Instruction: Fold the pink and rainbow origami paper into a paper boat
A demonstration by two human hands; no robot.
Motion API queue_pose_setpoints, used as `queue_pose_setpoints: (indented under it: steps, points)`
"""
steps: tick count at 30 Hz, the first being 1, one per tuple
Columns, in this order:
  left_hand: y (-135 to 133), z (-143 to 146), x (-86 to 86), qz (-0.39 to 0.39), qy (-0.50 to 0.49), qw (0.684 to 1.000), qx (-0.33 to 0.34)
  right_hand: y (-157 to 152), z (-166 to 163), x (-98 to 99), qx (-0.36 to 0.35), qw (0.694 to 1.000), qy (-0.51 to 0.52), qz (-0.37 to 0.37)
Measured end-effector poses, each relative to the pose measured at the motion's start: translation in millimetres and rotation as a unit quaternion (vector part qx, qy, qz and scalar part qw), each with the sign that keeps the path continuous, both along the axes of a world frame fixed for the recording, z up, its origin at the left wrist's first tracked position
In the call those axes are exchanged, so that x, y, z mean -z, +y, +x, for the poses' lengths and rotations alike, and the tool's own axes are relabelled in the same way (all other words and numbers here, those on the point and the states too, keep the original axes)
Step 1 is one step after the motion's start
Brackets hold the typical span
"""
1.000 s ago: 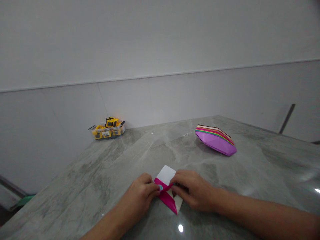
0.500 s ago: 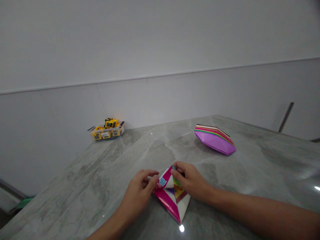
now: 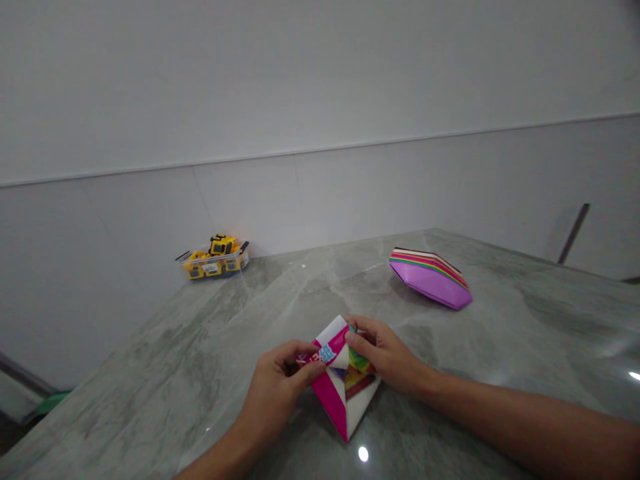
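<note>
— Where does the folded paper (image 3: 345, 390) lie?
— On the counter (image 3: 500, 333), its long axis pointing toward the person. Left hand (image 3: 280, 390) pinches its left flap, right hand (image 3: 383, 357) the top fold; both grips closed.

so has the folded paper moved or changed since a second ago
Yes. The folded paper was a flatter, closed shape; now both hands have opened it, showing colourful print inside. Its top corner sits farther up the table, nearer the purple stack.
</note>
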State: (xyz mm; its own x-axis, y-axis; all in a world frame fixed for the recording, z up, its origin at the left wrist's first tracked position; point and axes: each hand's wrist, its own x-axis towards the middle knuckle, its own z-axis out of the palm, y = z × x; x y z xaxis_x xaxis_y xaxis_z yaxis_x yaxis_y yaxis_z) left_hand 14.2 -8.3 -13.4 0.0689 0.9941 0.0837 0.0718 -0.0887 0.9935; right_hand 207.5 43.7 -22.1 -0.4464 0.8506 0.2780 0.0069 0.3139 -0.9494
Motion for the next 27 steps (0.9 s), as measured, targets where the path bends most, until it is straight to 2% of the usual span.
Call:
queue_pose_setpoints:
  steps: [3, 7, 12, 17, 21, 27]
  points:
    - [0, 0, 1.2, 0.004, -0.03, 0.999, -0.032, -1, -2, 0.5, -0.022, 0.999, 0.025, -0.032]
    - [0, 2, 0.8, -0.001, -0.036, 0.998, -0.058, -2, -3, 2.8, 0.012, 1.0, -0.015, 0.012]
    - [-3, 2, -1.9, -0.001, -0.07, 0.997, -0.044, -2, 0, 0.3, 0.049, 0.993, -0.092, 0.064]
    - [-4, 2, -3.1, 0.024, -0.049, 0.998, -0.042, -2, 4, -7.1, 0.043, 0.99, -0.1, 0.086]
    - [-2, 0, -5.3, 0.012, -0.087, 0.995, -0.044, -2, 4, -5.7, 0.059, 0.988, -0.107, 0.095]
    - [-3, -4, -7.9, 0.035, -0.008, 0.997, -0.07, -5, 2, -6.6, 0.087, 0.981, -0.119, 0.124]
